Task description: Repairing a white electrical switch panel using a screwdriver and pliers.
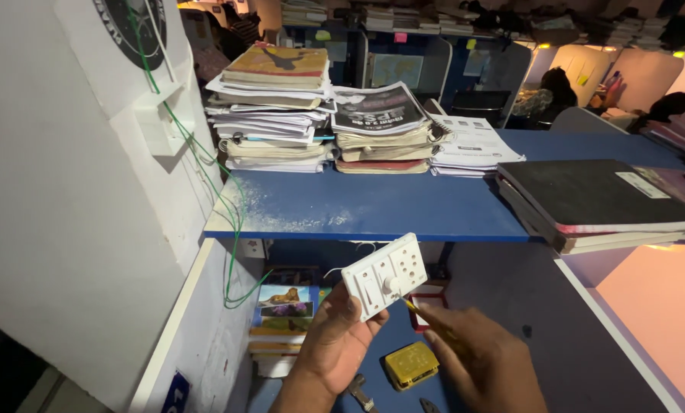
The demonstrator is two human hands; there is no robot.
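Note:
My left hand [333,346] holds a white switch-and-socket plate [384,275] up by its lower left corner, below the front edge of the blue shelf [373,210]. My right hand [484,359] grips a thin yellow-handled tool [421,312], likely a screwdriver, whose end points up at the plate's lower right corner. A green wire [234,229] hangs down the white partition [67,214] from a small white box [155,122] mounted on it.
Stacks of books and papers [277,111] sit on the blue shelf, with black books [595,203] at its right. On the desk below lie a yellow box [411,364], pliers [361,394] and picture books [285,313]. People sit at desks behind.

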